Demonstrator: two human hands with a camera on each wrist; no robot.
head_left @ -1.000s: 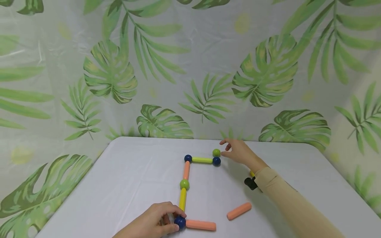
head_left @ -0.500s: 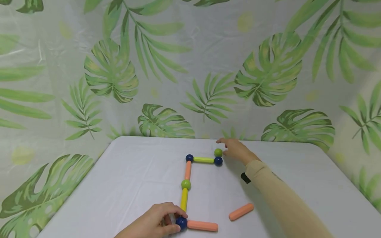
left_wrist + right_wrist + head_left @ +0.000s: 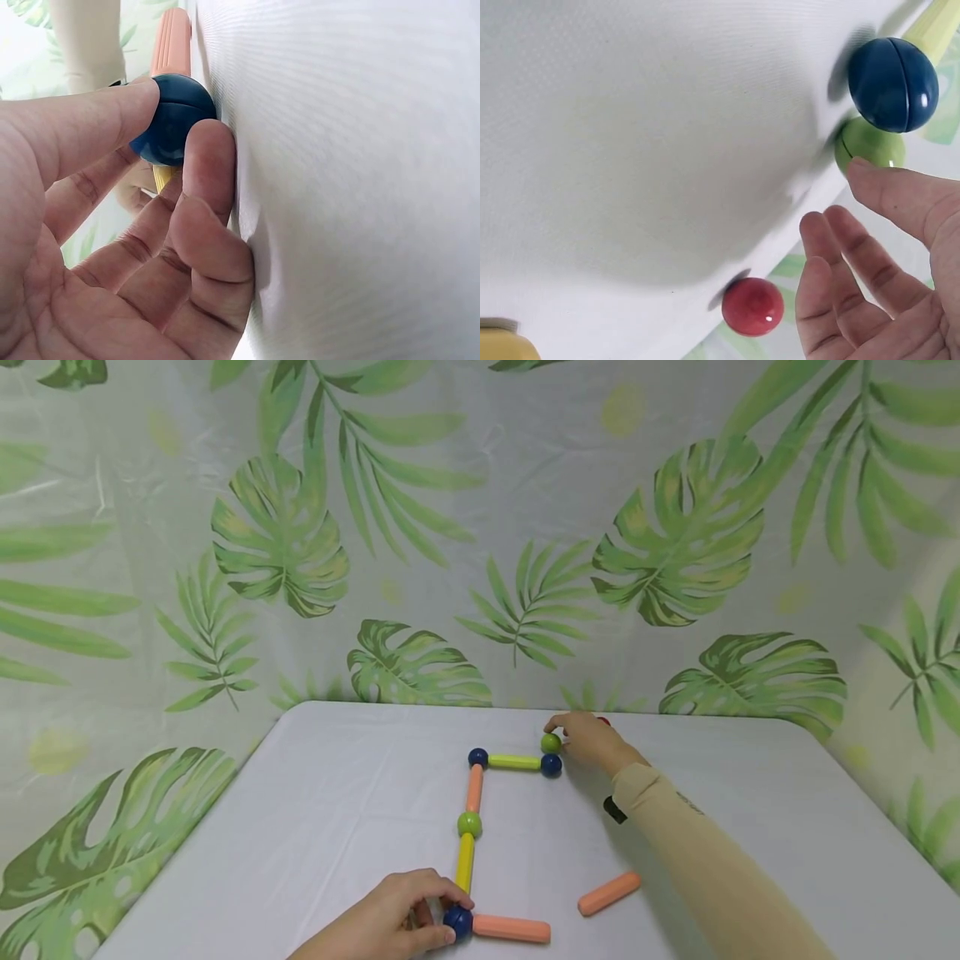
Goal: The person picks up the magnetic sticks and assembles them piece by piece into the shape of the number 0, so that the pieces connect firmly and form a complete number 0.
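Note:
At the near end of a chain of rods and balls, my left hand [image 3: 397, 910] grips a dark blue ball [image 3: 458, 922] between thumb and fingers. A coral rod [image 3: 512, 928] and a yellow rod [image 3: 465, 862] join that ball. My right hand [image 3: 592, 742] reaches to the far side and pinches a green ball [image 3: 551, 743]; its thumb presses the ball in the right wrist view, with the index finger mostly hidden there. Touching the green ball is another blue ball [image 3: 894, 85], at the end of a lime rod [image 3: 514, 762].
The chain also has a corner blue ball [image 3: 477, 758], a coral rod [image 3: 475, 788] and a middle green ball [image 3: 469, 824]. A loose coral rod [image 3: 609, 893] lies on the white table [image 3: 337, 810]. Beyond my right hand sits a red ball [image 3: 752, 306]; a yellow piece [image 3: 506, 343] shows partly.
My right hand has moved slightly left, and its fingers have closed from beside the green ball onto it. The left hand keeps its hold on the near blue ball.

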